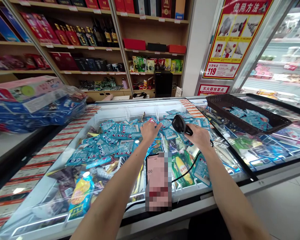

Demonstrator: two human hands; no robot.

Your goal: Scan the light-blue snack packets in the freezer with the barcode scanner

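In the head view, my right hand (pixel 200 136) is wrapped round the handle of a black barcode scanner (pixel 179 124), its head pointing up and left. The scanner's dark cable (pixel 190 170) hangs below that hand. My left hand (pixel 149 132) is palm down over the far part of a spread of small blue packets (pixel 126 129), thumb apart from the fingers. Its fingertips touch or hover at the packets beside a pinkish patch; I cannot tell which. The blue packets lie loosely overlapping on the glass top of a chest freezer (pixel 100 193). Several reach under the scanner.
A phone (pixel 158 181), partly blurred out, lies near the freezer's front edge. At right a dark brown tray (pixel 275 128) holds more blue packets. Plastic-wrapped boxes (pixel 32 103) are stacked at left. Goods shelves (pixel 90 46) stand behind, with a black box (pixel 163 83).
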